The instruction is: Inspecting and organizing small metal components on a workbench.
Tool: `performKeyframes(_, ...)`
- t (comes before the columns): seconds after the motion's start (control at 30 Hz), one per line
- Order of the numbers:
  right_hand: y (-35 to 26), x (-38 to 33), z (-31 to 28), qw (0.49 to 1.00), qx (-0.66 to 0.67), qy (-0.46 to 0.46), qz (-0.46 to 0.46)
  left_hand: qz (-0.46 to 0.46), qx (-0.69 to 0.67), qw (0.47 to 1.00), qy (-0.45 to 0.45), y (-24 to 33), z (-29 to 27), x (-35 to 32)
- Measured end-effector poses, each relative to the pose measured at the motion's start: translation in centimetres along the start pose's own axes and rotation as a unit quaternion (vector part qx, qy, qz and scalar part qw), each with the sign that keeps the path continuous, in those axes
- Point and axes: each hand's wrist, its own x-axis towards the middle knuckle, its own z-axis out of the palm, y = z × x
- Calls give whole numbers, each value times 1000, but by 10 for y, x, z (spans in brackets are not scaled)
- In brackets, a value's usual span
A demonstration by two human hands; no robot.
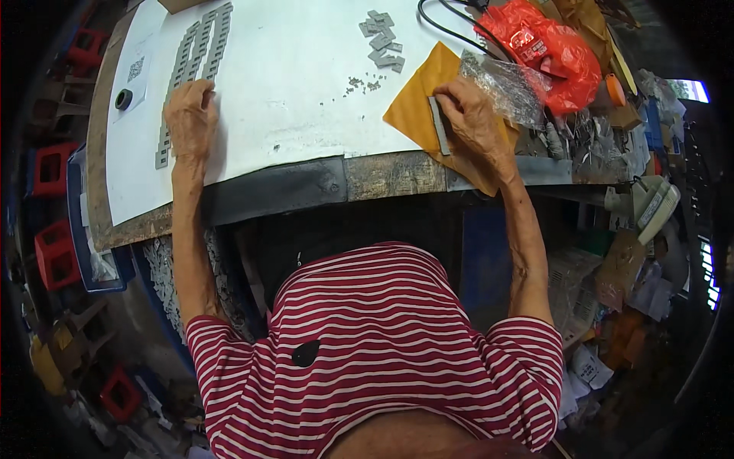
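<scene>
My left hand (191, 122) is closed, fingers curled together at the near part of the long rows of small grey metal pieces (200, 50). What it pinches, if anything, is hidden. My right hand (475, 118) is closed on a narrow grey flat strip (440, 128), held between thumb and fingers over an orange-yellow cloth (417, 99). Beyond, a loose heap of grey metal pieces (381, 38) lies on the white table sheet (283, 92). Tiny grey bits (363, 84) are scattered between that heap and the cloth.
A red plastic bag (547, 57), clear plastic wrap (505, 88) and a black cable (443, 27) crowd the right side. A black ring (123, 99) sits at the left. The table's worn front edge (394, 174) runs before me; red stools (57, 252) stand beyond its left.
</scene>
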Motion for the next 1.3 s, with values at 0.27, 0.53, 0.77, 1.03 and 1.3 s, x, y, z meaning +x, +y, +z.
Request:
performKeyframes(0.27,7,4,5,986,-114,-22,-118,38,-192,979,-63,75,4,13)
performKeyframes(0.53,6,11,3,967,-179,-63,-172,62,-253,949,-176,134,57,39)
performKeyframes(0.77,10,14,3,962,-181,-65,-193,91,-212,966,-112,165,91,51)
performKeyframes(1.03,8,10,2,974,-145,-17,-173,88,-162,979,-89,174,104,45)
performKeyframes(1.3,-7,-7,-12,935,319,4,154,68,-205,971,-104,171,106,47)
